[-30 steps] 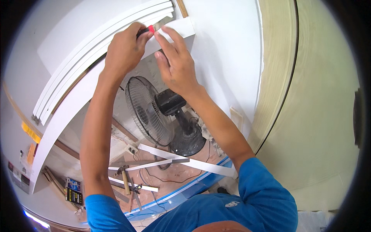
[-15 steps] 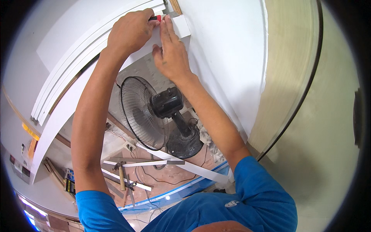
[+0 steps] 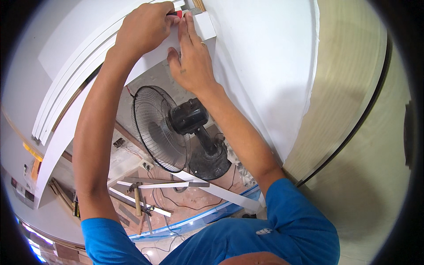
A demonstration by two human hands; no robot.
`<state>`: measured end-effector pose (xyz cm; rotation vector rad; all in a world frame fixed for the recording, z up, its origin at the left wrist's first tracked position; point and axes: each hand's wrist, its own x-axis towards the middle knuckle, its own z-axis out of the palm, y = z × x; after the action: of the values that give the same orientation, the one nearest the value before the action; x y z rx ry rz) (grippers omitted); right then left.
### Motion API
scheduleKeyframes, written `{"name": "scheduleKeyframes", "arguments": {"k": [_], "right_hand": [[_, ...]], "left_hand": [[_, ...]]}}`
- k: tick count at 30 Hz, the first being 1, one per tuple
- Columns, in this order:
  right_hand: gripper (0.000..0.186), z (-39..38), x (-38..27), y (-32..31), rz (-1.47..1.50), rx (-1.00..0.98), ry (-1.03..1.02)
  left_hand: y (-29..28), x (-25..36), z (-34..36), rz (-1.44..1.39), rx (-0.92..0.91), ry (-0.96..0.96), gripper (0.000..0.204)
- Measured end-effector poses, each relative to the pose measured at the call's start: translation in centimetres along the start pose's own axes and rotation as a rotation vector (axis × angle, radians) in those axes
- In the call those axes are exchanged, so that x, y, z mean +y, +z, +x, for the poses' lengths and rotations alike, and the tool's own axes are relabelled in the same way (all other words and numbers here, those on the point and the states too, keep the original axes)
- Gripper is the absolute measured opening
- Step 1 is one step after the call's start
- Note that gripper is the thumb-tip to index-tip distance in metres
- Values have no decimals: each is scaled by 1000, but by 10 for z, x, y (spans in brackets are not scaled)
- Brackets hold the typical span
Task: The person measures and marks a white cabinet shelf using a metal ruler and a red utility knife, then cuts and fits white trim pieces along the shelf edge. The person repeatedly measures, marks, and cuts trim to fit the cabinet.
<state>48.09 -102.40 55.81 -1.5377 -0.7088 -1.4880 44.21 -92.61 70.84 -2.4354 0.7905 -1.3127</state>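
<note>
At the top of the view my left hand [image 3: 145, 28] is closed around a small red-and-black tool [image 3: 177, 13], whose tip is too small to make out. The tool is at a white board [image 3: 205, 25] beside a strip of bare wood [image 3: 199, 5]. My right hand [image 3: 193, 62] lies with its fingers stretched out along the board, the fingertips close to the tool and the thumb spread apart. Long white moulding strips [image 3: 66, 90] run down to the left from behind my left hand.
Below my forearms stands a black fan [image 3: 190, 117]. On the floor lie a hammer [image 3: 138, 201], a long white strip [image 3: 221, 193] and several cords. A white wall panel [image 3: 265, 66] rises at the right, next to a wood-grain panel [image 3: 344, 57].
Both hands and the red-and-black tool sit slightly further up and left in the picture, as the view has shifted a little. The grip looks the same.
</note>
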Motion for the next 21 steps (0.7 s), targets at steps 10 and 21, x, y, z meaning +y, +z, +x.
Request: {"name": "scheduleKeyframes", "arguments": {"k": [10,21], "right_hand": [[80,0,-1,-2,41,18,5],[81,-2,3,-4,44,20,-12]], "left_hand": [[-26,8,22,-54,-188,-56,34],[-52,33,18,-193,-300,-278,31]]}}
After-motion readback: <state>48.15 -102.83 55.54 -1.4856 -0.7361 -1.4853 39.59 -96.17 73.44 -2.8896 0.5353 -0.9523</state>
